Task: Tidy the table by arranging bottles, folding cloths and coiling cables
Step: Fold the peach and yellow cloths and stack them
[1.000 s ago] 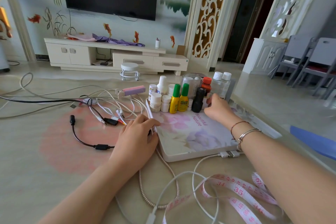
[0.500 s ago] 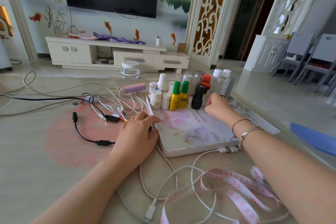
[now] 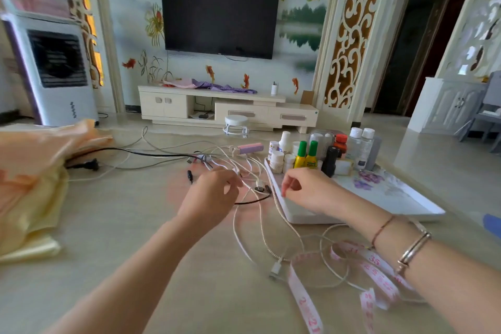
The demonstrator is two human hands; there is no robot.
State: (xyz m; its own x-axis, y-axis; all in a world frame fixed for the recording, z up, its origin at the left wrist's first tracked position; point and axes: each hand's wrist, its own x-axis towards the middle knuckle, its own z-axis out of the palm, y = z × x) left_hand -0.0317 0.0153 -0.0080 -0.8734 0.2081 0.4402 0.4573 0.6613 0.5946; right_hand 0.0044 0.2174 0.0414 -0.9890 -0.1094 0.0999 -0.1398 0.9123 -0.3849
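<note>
Nearest the camera, at five o'clock, a soft pink-and-white measuring tape [image 3: 374, 266] lay looped over thin white charging cables [image 3: 276, 247] on the smooth beige table [image 3: 135, 225].

Both hands had left the tray since half a second before. The left hand [image 3: 208, 198], at the centre, had shifted into the cable tangle, fingers curled around a thin black cable [image 3: 252, 200]. The right hand [image 3: 309, 188] had come off the bottles and hovered over the tray's near-left edge, fingers loosely curled and seemingly holding nothing. Bottle arranging looked finished and cable coiling was likely starting.

At one o'clock the bottles [image 3: 311, 154], glossy plastic cylinders with coloured caps, stood clustered upright on the far end of the flat, floral-printed white tray [image 3: 393, 198]. At nine o'clock soft yellow and peach cloths [image 3: 32, 192] lay crumpled, unfolded.
</note>
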